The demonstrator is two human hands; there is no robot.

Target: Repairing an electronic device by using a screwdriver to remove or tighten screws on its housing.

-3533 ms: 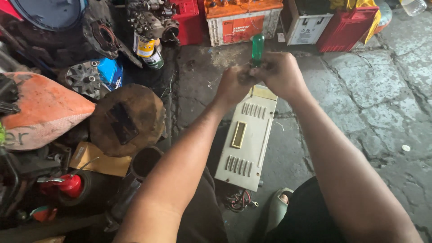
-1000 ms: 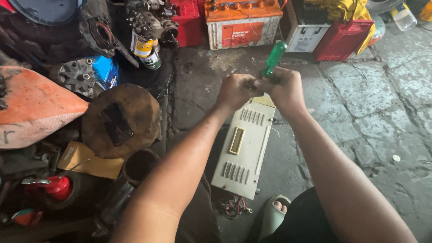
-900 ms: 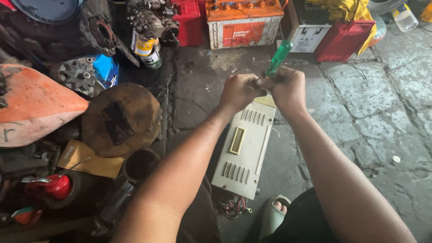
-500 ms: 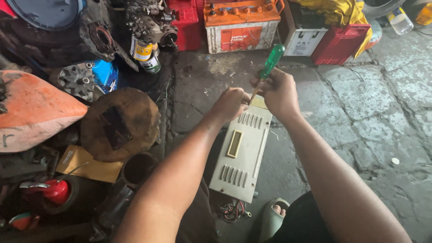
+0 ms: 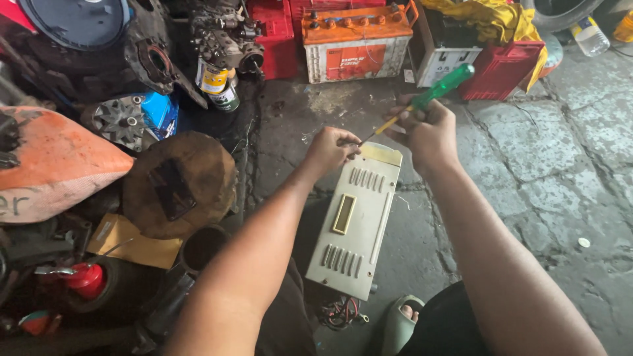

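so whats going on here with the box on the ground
A person crouches over a long beige metal case with vent slots, lying on the stone floor. The right hand holds a green-handled screwdriver, its tip angled down toward the case's far end. The left hand is closed at that same corner, by the tip. Batteries and engine parts sit behind.

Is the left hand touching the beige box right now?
Touching: the head view shows the left hand gripping the top corner of the beige box.
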